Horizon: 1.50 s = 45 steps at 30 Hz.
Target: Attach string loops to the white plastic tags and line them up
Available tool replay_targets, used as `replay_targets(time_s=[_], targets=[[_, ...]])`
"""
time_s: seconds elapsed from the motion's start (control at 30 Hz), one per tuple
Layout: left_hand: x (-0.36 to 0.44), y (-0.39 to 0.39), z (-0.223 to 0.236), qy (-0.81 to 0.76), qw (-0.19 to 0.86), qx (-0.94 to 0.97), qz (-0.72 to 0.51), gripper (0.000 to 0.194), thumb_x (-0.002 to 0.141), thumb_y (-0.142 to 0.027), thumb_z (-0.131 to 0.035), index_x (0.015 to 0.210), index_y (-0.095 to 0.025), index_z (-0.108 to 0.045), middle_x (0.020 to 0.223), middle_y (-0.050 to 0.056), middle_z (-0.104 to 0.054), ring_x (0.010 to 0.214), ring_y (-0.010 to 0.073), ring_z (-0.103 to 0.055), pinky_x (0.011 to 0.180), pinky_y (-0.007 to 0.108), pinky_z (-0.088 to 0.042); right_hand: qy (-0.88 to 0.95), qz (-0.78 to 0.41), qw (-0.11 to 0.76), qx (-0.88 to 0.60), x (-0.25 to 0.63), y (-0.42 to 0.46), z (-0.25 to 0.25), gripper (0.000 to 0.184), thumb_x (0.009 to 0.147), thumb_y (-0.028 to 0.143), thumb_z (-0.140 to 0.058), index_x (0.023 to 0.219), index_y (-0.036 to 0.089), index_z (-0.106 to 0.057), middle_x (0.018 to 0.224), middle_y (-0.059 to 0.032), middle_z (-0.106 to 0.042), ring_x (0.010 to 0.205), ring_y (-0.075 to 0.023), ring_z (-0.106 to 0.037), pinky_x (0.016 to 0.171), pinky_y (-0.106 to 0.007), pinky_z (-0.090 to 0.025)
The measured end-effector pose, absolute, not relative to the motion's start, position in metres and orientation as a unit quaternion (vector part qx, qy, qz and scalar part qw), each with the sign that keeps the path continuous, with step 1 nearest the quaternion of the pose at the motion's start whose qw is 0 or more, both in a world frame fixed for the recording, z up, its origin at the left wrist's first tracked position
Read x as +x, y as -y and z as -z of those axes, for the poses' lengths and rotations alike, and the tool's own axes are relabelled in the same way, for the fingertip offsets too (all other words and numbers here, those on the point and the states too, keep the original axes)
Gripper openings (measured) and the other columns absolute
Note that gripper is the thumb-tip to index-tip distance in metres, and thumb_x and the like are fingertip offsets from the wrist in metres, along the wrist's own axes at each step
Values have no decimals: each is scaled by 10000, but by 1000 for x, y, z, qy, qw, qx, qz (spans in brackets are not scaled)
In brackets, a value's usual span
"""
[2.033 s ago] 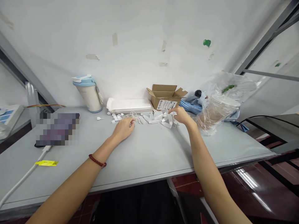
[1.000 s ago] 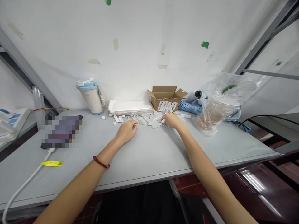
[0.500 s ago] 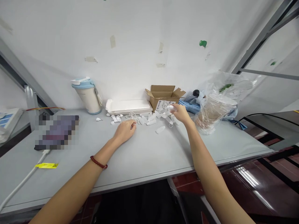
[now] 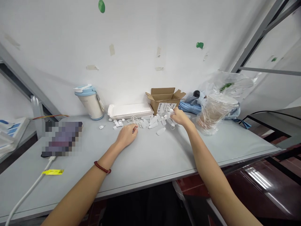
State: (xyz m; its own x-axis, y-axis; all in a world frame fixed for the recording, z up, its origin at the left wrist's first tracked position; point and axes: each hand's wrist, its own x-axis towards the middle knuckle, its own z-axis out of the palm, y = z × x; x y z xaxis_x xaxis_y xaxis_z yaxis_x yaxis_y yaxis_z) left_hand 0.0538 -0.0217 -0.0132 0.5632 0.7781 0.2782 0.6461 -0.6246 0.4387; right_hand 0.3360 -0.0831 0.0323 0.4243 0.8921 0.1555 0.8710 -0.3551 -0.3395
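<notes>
My left hand [image 4: 127, 135] rests on the grey table [image 4: 150, 153], fingers curled, pinching the end of a thin white string [image 4: 134, 120]. My right hand [image 4: 179, 117] is raised a little above the table, closed on several small white plastic tags [image 4: 169, 112]. More white tags [image 4: 151, 123] lie in a loose pile between the hands, and one tag [image 4: 161, 131] lies apart, nearer to me. Small white caps [image 4: 117, 122] are scattered left of the string.
A cardboard box [image 4: 164, 99] stands open behind the pile, with a flat white stack [image 4: 129, 110] beside it. A blue-lidded jug [image 4: 90, 102] is at the back left. A plastic bag with a lidded tub [image 4: 217, 108] sits right. A white cable [image 4: 28, 190] with a yellow label runs left.
My right hand gathered tags from the pile, lifted them toward the box and dropped one onto the table. My left hand stayed put on the string.
</notes>
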Motion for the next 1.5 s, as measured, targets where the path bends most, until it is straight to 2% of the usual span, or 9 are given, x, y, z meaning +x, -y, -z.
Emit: replay_targets(time_s=[0.13, 0.3, 0.43, 0.67, 0.9, 1.07, 1.23, 1.33, 1.5], targets=[[53, 21, 13, -408, 149, 871, -228, 318, 808, -218, -421, 994, -140, -667, 816, 61, -701, 752, 216, -631, 710, 321, -445, 544, -22, 93, -834, 334, 84, -32, 256, 780, 156, -475, 971, 98, -636, 1061, -203, -664, 974, -296, -632, 690, -274, -416], [53, 22, 14, -410, 154, 870, -226, 313, 811, -231, -419, 976, -143, -671, 787, 59, -696, 734, 218, -631, 691, 318, -442, 553, 19, 52, -832, 336, 85, -30, 344, 756, 88, -501, 1074, 118, -628, 1088, -196, -657, 971, -279, -639, 676, -267, -422], [53, 22, 14, -405, 149, 874, -226, 301, 806, -231, -423, 951, -155, -675, 803, 58, -701, 752, 219, -632, 695, 316, -437, 563, 10, 16, -826, 336, 83, -30, 301, 720, 84, -559, 1001, 107, -665, 1036, -198, -676, 945, -271, -648, 658, -255, -424], [53, 23, 12, -402, 144, 877, -219, 299, 805, -238, -416, 925, -162, -679, 769, 49, -692, 719, 213, -616, 676, 312, -427, 610, -98, 53, -785, 333, 82, -37, 159, 690, 113, -612, 831, 116, -687, 748, -80, -706, 687, -160, -643, 585, -194, -389], [53, 24, 12, -395, 144, 880, -219, 292, 806, -238, -414, 898, -173, -684, 749, 45, -688, 710, 212, -607, 662, 308, -421, 676, -55, 131, -723, 333, 79, -26, 349, 623, -37, -480, 832, 148, -689, 987, -48, -708, 903, -163, -621, 731, -175, -398], [53, 24, 11, -392, 143, 884, -213, 269, 807, -230, -424, 879, -180, -679, 723, 39, -678, 694, 206, -601, 653, 304, -415, 690, -60, 67, -718, 331, 74, -17, 283, 673, -5, -509, 836, 145, -686, 972, -77, -707, 892, -187, -625, 728, -201, -406], [54, 26, 10, -396, 153, 882, -205, 257, 813, -227, -423, 852, -188, -674, 718, 33, -671, 687, 204, -594, 628, 301, -399, 709, -77, 55, -699, 327, 74, -17, 388, 648, -52, -488, 883, 178, -693, 939, -52, -709, 872, -175, -624, 706, -191, -400], [54, 27, 10, -395, 152, 883, -204, 255, 812, -224, -422, 840, -193, -673, 731, 35, -672, 708, 207, -596, 629, 298, -394, 712, -73, 34, -698, 328, 77, -22, 308, 657, -14, -564, 857, 167, -711, 959, -69, -697, 901, -186, -622, 752, -200, -412], [54, 26, 10, -394, 154, 883, -202, 250, 811, -231, -431, 840, -190, -676, 721, 33, -668, 695, 205, -594, 634, 302, -401, 681, -59, 89, -724, 344, 84, -33, 274, 668, 83, -677, 929, 163, -699, 1137, -79, -649, 1040, -216, -585, 889, -244, -405]])
